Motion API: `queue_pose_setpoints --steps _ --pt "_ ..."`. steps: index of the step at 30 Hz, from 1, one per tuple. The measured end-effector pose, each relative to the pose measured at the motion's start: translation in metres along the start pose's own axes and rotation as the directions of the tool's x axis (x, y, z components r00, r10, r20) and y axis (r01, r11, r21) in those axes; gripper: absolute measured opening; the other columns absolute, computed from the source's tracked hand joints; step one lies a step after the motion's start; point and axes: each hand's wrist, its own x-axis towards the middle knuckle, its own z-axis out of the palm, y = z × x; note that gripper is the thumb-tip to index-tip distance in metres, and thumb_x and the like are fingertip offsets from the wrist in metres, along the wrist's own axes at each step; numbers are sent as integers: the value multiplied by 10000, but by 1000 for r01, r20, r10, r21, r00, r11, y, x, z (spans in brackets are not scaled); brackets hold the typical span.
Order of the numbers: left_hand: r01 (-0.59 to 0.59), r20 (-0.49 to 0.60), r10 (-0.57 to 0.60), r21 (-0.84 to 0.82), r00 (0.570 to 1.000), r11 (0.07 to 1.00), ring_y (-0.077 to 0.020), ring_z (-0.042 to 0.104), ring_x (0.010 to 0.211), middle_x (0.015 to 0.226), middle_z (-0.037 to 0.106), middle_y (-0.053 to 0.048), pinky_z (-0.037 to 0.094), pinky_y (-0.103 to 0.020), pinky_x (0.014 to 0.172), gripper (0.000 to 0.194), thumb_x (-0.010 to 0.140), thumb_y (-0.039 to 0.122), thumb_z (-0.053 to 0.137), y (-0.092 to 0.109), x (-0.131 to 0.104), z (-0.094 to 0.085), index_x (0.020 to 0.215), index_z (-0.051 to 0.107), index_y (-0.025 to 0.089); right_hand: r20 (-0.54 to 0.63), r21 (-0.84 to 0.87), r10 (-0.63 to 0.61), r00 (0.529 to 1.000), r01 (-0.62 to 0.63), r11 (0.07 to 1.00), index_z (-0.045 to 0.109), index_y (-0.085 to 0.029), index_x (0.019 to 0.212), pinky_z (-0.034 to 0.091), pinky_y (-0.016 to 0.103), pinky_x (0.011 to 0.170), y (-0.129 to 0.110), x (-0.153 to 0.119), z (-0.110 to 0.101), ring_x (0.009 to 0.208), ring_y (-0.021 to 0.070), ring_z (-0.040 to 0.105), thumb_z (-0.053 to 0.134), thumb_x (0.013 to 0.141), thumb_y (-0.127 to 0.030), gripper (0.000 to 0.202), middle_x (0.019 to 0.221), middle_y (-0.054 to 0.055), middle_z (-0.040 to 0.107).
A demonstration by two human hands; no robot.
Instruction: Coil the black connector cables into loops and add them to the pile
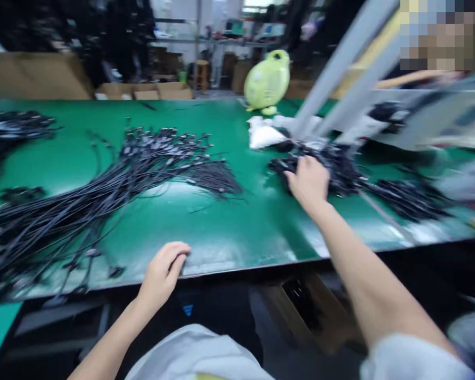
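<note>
My right hand [311,182] reaches over a pile of black cables [342,169] on the right part of the green table. Its fingers curl down into the pile and the thumb points left; the fingertips are partly hidden among the cables. At the table's front edge, my left hand [164,269] has its fingers together and bent, the thumb close under them, with nothing visible in them. To the left of it lies a large spread bundle of long black cables [103,190], with small pale tags and connectors at the far ends.
A light green fan [268,82] stands at the table's back edge, near a white plastic bag [265,134]. Slanted grey posts [340,68] rise on the right, where another person sits. More black cables [411,199] lie far right. A cardboard box [312,311] is below the table.
</note>
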Motion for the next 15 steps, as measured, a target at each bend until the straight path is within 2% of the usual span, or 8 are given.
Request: queue_pose_setpoints --steps 1,3,6,7,9,11,13,15 --pt "13 -83 -9 58 996 998 -214 610 1105 1149 672 -92 476 -360 976 252 969 266 423 -2 -3 -10 1106 628 216 -59 28 -74 996 76 997 502 -35 1296 356 487 943 -8 -9 -3 1184 383 464 464 922 -350 490 1303 286 502" --pt "103 -259 -38 245 965 964 -247 556 1180 1235 626 -117 432 -407 1026 310 960 272 440 -13 -9 -34 1239 562 210 -109 157 -238 965 253 955 576 -132 1242 413 469 910 -26 -29 -3 1133 368 534 434 929 -340 402 1261 243 558" --pt "318 -428 -93 491 899 811 -318 495 1226 1316 550 -179 399 -477 1029 436 942 306 474 -42 -15 -76 1354 467 164 -73 388 -409 910 404 829 639 -275 1109 484 459 833 -69 -57 -2 1024 335 611 403 946 -352 297 1198 158 608" --pt "362 -438 -112 544 892 757 -336 499 1208 1305 549 -194 404 -490 1009 438 932 308 488 -53 -15 -88 1339 479 146 -64 442 -469 881 446 778 651 -280 1071 503 459 824 -88 -65 -4 1006 322 624 403 948 -350 285 1179 138 619" --pt "366 -370 -154 615 916 698 -343 545 1104 1183 611 -194 432 -487 941 321 919 275 494 -70 -11 -106 1193 583 134 -76 518 -585 807 534 669 670 -249 1017 532 452 825 -130 -77 -13 978 290 646 415 947 -335 279 1135 112 643" --pt "306 -271 -169 620 948 723 -313 576 979 1017 658 -160 452 -451 876 213 925 238 461 -74 -4 -116 1001 641 153 -118 565 -669 733 604 562 672 -220 1035 548 430 835 -173 -84 -27 965 254 655 422 950 -308 278 1110 101 656" --pt "235 -238 -120 545 964 805 -273 579 927 958 659 -126 453 -402 852 232 950 234 409 -61 1 -121 931 632 174 -182 583 -719 671 662 471 627 -204 1164 546 413 863 -216 -87 -43 1021 239 637 436 950 -275 295 1185 115 630" --pt "149 -240 -49 422 970 894 -229 586 916 989 648 -102 449 -342 838 251 974 259 373 -35 -3 -123 965 613 188 -260 568 -758 598 729 381 524 -191 1315 526 415 901 -258 -87 -58 1112 245 590 481 935 -255 388 1329 147 542"
